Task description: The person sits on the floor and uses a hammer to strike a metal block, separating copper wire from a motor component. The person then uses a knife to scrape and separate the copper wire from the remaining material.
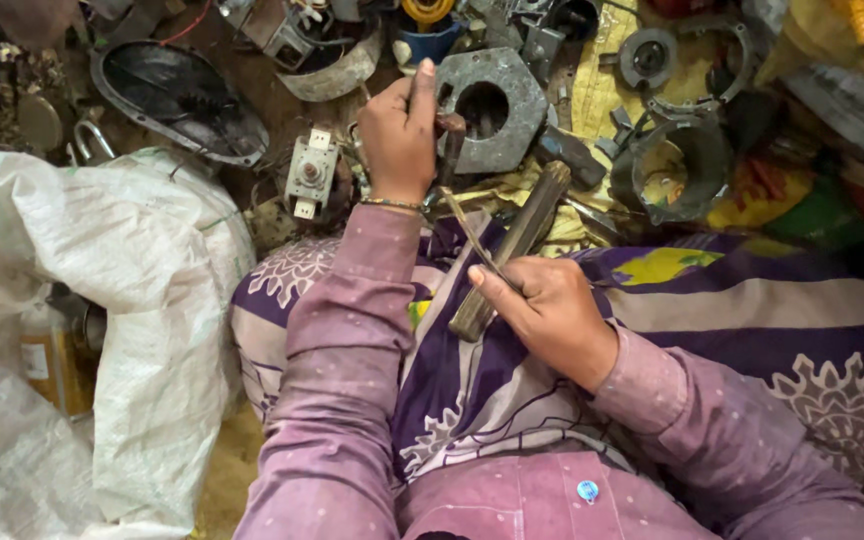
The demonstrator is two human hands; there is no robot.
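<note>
Over the lap: right hand (552, 310) grips the lower end of a wooden handle (512, 250); fingers wrapped shut around it, thumb lying along the upper side
Handle axis: runs up and to the right, from the fist near the purple patterned cloth (752, 300) out toward the scrap pile; far end points at the grey metal plate (492, 105)
Handle look: dull brown-grey wood, worn and scuffed, roughly squared along its length; the head, if it has one, cannot be made out
Thin strip: a narrow pale sliver (467, 225) crosses just left of the handle; whether the right thumb pins it is unclear
Left hand: left hand (399, 135) reaches further forward, fingers closed on a small dark rusty piece (449, 135), thumb raised straight up; a thin bangle sits on the wrist
Which hand is nearer: left hand lies just beside the plate's round hole; right hand stays well back, close to the body
Plate: flat, many-sided, pitted grey metal with one large round hole; it lies among the scrap on the ground
Nearby left: a small cream switch block (310, 172) just beside the left wrist; a dark oval metal cover (177, 100) further off; a white woven sack (102, 300) bulging at the person's left
Nearby right: a round metal housing (677, 165) on yellow cloth, well apart from both hands
</note>
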